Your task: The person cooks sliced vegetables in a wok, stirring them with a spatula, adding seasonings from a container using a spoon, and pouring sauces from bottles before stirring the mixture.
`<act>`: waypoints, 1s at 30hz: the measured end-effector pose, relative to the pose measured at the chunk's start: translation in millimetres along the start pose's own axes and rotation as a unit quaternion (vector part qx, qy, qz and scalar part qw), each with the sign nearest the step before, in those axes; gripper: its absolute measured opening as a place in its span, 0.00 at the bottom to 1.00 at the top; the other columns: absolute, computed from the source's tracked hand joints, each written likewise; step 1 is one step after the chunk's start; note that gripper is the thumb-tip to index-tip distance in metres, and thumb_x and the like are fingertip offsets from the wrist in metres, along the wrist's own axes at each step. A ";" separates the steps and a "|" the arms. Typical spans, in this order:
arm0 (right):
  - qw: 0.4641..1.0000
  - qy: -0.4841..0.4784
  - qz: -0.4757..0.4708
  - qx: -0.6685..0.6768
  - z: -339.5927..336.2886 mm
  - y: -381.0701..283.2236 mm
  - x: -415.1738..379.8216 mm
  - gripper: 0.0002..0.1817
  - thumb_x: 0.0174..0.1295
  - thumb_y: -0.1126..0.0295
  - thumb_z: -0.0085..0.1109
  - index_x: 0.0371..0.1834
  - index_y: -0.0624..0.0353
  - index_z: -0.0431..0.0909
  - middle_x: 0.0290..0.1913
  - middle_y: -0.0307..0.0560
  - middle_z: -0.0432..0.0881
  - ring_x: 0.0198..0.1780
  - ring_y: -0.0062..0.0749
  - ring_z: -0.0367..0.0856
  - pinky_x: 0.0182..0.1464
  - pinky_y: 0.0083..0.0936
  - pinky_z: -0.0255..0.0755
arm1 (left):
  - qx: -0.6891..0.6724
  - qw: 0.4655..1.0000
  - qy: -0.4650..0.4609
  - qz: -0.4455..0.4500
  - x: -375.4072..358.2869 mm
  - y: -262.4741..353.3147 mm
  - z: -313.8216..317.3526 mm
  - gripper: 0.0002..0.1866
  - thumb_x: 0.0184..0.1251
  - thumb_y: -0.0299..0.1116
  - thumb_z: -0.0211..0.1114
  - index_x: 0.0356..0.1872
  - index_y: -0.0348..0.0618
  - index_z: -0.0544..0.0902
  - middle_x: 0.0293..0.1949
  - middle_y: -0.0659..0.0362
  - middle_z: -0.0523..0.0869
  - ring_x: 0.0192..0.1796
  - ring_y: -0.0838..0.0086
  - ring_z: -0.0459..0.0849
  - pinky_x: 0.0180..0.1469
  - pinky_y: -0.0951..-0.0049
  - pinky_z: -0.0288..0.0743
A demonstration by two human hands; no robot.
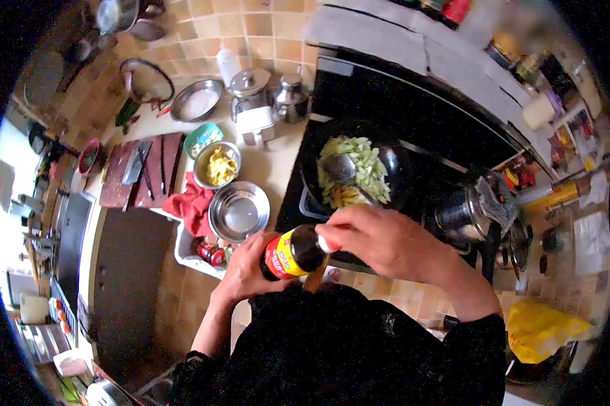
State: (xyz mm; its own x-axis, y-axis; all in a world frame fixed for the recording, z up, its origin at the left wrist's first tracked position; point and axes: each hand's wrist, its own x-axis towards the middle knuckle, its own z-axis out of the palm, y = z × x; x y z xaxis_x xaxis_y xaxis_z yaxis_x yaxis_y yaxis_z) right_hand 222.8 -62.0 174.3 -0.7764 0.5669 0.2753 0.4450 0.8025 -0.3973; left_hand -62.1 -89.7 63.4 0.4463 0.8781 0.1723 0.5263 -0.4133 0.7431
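Observation:
My left hand (243,271) is wrapped around a dark sauce bottle (293,253) with a red and yellow label, tilted on its side in front of my chest. At the neck end, the fingers of my right hand (386,240) are closed on the bottle's red and white cap (328,243). Just beyond that hand sits a black wok (398,166) on the stove. Chopped pale green vegetables (367,161) fill it, with some yellow pieces at the near side. A metal spatula (339,169) rests among them, its handle partly hidden behind my right hand.
An empty steel bowl (239,211), a bowl of yellow food (222,166) and a red cloth (188,206) lie left of the stove. Farther left, a cleaver (136,162) lies on a cutting board (115,177). A steel pot (461,213) stands right of the wok.

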 end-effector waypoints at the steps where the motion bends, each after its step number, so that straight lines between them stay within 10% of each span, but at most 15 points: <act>1: 1.000 -0.015 -0.001 -0.024 -5.3 -7.5 -0.8 0.20 0.63 0.73 0.59 0.59 0.62 0.77 0.48 0.49 0.78 0.47 0.42 0.82 0.47 0.34 0.80 | -0.004 1.000 0.002 0.015 1.3 -0.7 1.3 0.40 0.38 0.41 0.83 0.56 0.41 0.76 0.47 0.51 0.83 0.50 0.53 0.84 0.53 0.58 0.78; 7: 0.994 -0.046 -0.024 -0.096 -15.1 -13.0 -13.2 0.22 0.65 0.69 0.59 0.59 0.69 0.74 0.43 0.49 0.75 0.42 0.39 0.80 0.41 0.31 0.78 | 0.014 0.999 -0.014 0.038 9.9 3.1 6.0 0.41 0.35 0.40 0.84 0.56 0.40 0.76 0.45 0.50 0.83 0.48 0.52 0.84 0.51 0.57 0.78; 16: 0.975 0.010 0.194 0.107 1.3 -16.1 -26.1 0.15 0.70 0.61 0.57 0.40 0.64 0.74 0.32 0.59 0.81 0.35 0.55 0.83 0.38 0.46 0.77 | 0.099 0.990 0.044 0.091 16.9 13.5 16.3 0.41 0.35 0.41 0.84 0.56 0.41 0.75 0.45 0.50 0.83 0.46 0.52 0.83 0.49 0.55 0.78; 25: 0.836 0.005 0.385 0.392 -44.6 -36.2 -14.4 0.26 0.74 0.64 0.56 0.70 0.63 0.65 0.36 0.46 0.83 0.31 0.28 0.80 0.36 0.27 0.75 | 0.087 0.981 0.143 0.095 38.1 28.3 8.0 0.45 0.33 0.41 0.85 0.57 0.39 0.73 0.47 0.49 0.82 0.50 0.52 0.81 0.56 0.56 0.75; 30: 0.914 0.242 0.252 0.208 -38.2 -37.2 -53.4 0.29 0.73 0.71 0.56 0.74 0.65 0.60 0.36 0.43 0.80 0.33 0.22 0.78 0.36 0.22 0.73 | -0.237 0.942 0.230 0.053 99.6 42.0 -26.4 0.44 0.41 0.34 0.84 0.63 0.35 0.71 0.55 0.54 0.82 0.58 0.67 0.82 0.63 0.64 0.75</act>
State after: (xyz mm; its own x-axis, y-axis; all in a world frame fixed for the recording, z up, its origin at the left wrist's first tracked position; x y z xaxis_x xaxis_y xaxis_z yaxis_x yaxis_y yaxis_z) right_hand 264.7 -115.0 207.9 -0.1870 0.9413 0.2809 0.4055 0.3344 -0.8507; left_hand -14.6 -13.3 128.9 0.0595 0.8942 0.4438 0.0652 -0.4471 0.8921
